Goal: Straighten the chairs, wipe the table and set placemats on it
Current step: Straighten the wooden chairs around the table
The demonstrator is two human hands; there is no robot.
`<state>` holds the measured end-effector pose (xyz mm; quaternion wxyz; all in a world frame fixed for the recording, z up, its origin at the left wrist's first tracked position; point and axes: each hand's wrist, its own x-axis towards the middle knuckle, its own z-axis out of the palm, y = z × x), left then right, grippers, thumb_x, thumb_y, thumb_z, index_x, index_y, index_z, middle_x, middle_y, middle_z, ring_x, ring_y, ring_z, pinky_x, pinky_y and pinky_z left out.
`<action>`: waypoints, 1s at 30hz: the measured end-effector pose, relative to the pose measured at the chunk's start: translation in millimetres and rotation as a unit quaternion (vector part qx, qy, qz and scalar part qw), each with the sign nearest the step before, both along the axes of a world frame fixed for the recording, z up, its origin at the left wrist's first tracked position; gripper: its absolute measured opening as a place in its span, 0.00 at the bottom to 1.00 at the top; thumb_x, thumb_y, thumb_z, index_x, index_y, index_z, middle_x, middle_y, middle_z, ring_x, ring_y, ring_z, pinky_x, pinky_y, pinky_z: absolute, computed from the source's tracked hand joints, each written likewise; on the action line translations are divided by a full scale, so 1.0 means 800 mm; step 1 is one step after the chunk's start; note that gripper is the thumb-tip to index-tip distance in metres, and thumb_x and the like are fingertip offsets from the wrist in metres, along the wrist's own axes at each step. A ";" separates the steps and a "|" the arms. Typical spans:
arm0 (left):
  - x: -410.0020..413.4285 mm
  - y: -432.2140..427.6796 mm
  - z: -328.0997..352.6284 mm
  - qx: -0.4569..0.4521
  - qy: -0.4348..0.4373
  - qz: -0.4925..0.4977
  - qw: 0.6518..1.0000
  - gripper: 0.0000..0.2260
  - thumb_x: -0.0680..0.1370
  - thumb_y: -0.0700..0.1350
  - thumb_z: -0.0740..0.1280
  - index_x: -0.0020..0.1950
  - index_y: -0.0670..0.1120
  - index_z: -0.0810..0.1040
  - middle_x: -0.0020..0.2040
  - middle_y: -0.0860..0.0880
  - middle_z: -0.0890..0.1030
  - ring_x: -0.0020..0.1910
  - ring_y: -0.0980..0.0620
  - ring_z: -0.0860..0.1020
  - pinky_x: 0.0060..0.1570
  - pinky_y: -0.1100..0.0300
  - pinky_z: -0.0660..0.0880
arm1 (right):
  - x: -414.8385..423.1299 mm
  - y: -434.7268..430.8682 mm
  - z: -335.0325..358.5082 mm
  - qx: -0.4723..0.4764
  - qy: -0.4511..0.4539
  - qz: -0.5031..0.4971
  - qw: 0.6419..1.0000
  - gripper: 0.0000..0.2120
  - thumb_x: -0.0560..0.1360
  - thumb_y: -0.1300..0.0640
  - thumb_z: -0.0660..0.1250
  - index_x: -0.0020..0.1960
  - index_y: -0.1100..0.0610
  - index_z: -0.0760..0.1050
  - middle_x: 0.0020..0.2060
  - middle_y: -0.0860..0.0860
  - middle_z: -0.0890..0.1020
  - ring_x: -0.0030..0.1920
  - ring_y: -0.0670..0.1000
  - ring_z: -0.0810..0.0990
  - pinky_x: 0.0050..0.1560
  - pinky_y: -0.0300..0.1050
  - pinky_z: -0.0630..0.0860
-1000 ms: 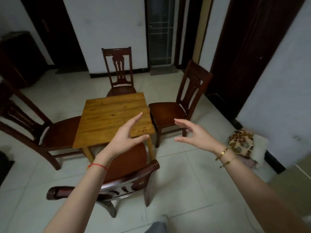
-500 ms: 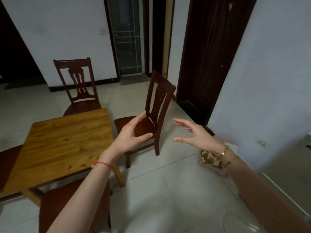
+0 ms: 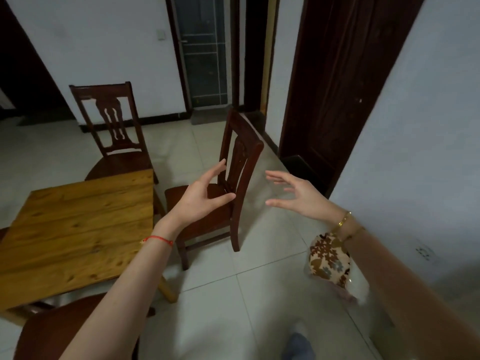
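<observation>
A light wooden table (image 3: pixel 78 229) fills the left of the view, its top bare. A dark wooden chair (image 3: pixel 241 154) stands at its right side, turned slightly askew, back toward the wall. My left hand (image 3: pixel 205 196) hovers open in front of that chair's backrest, fingers spread, holding nothing. My right hand (image 3: pixel 298 193) is open too, just right of the backrest and apart from it. A second chair (image 3: pixel 111 126) stands at the table's far side. A third chair's seat (image 3: pixel 65 331) shows at the bottom left.
A floral cushion (image 3: pixel 330 258) lies on the tiled floor by the right wall, partly behind my right forearm. A dark door (image 3: pixel 337 87) and a glass door (image 3: pixel 202 53) are beyond the chairs. My foot (image 3: pixel 298 344) shows at the bottom.
The view has swung right and closer to the right-hand chair. Both open hands have come nearer its backrest, one on each side.
</observation>
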<state>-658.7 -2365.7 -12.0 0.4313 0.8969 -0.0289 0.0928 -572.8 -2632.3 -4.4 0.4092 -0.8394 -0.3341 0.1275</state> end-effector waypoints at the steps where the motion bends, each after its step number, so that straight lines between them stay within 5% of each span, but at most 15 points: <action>1: 0.017 -0.005 -0.002 -0.001 -0.002 0.010 1.000 0.37 0.75 0.55 0.72 0.79 0.59 0.57 0.76 0.57 0.67 0.75 0.59 0.63 0.74 0.57 0.58 | 0.023 -0.002 -0.001 -0.002 -0.003 0.010 1.000 0.40 0.67 0.36 0.71 0.75 0.44 0.63 0.71 0.43 0.70 0.70 0.41 0.67 0.73 0.51 0.65; 16: 0.233 -0.061 -0.015 -0.023 -0.012 0.228 0.973 0.37 0.74 0.54 0.73 0.79 0.57 0.59 0.74 0.56 0.69 0.75 0.59 0.65 0.75 0.50 0.62 | 0.366 0.027 0.000 -0.038 -0.013 0.223 0.974 0.41 0.67 0.41 0.74 0.75 0.48 0.63 0.69 0.43 0.72 0.67 0.40 0.70 0.66 0.36 0.66; 30: 0.411 0.024 -0.044 -0.019 -0.009 0.359 0.933 0.34 0.75 0.50 0.72 0.78 0.52 0.62 0.75 0.53 0.69 0.74 0.57 0.66 0.72 0.58 0.65 | 0.616 0.192 -0.022 -0.050 -0.031 0.370 0.927 0.41 0.67 0.40 0.73 0.76 0.47 0.61 0.71 0.44 0.70 0.69 0.41 0.68 0.71 0.45 0.65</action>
